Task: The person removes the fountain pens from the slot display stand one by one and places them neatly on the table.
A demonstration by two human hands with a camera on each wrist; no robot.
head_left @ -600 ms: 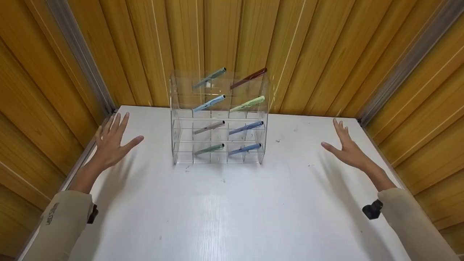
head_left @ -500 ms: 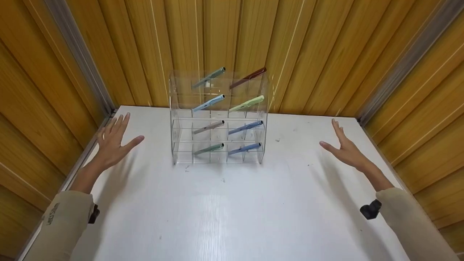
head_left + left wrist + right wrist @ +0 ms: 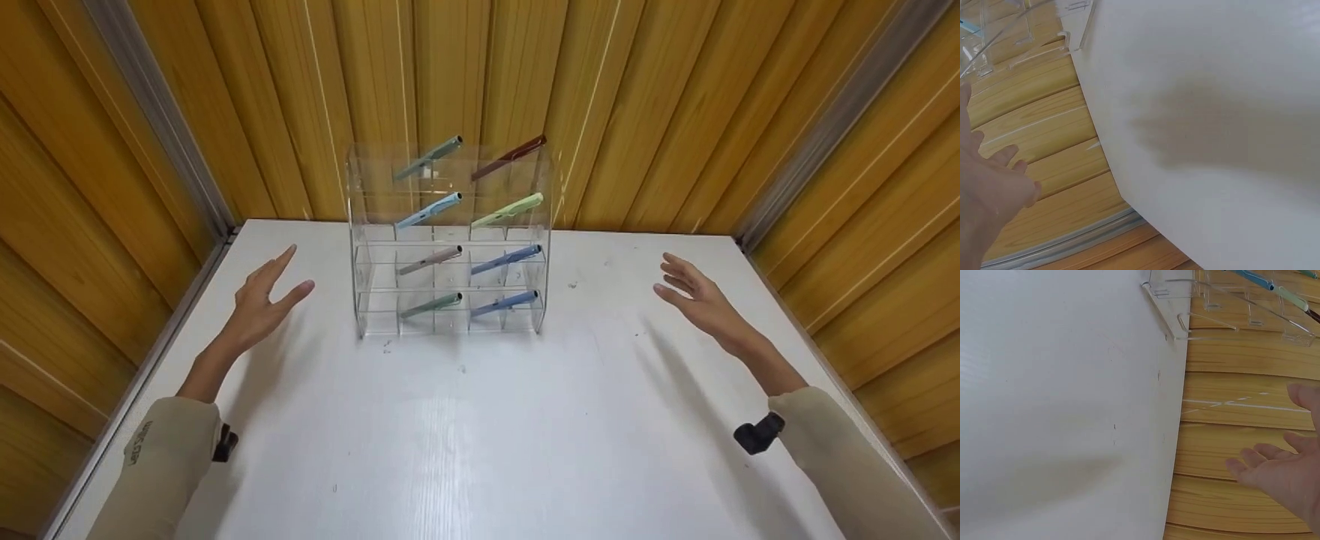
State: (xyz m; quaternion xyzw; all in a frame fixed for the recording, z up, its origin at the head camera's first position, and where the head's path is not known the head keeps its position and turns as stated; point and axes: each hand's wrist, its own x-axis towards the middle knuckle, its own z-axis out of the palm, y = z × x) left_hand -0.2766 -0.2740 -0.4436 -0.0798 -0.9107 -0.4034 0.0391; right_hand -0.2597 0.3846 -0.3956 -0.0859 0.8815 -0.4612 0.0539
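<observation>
A clear acrylic tiered rack (image 3: 379, 324) stands at the back middle of the white table, holding several slanted pens in two columns. The top tier bears a grey-green pen (image 3: 427, 158) and a dark red pen (image 3: 510, 157). Below them lie a light blue pen (image 3: 429, 211) and a pale green pen (image 3: 508, 210). Lower tiers hold a pinkish-grey pen (image 3: 430, 259), a green pen (image 3: 432, 305) and two blue pens. My left hand (image 3: 259, 307), fingers extended, hovers left of the rack. My right hand (image 3: 701, 304) hovers to its right with loosely bent fingers. Neither hand holds anything.
Wood-patterned panels (image 3: 450, 67) wall in the white table (image 3: 480, 442) at the back and both sides. Grey metal strips run up the two back corners. Each sleeve carries a small black device at the wrist, such as the one on the right (image 3: 759, 433).
My left hand has shifted right toward the rack, its fingers drawing together. My right hand has come slightly left, its fingers bending more. The rack and pens stay in place.
</observation>
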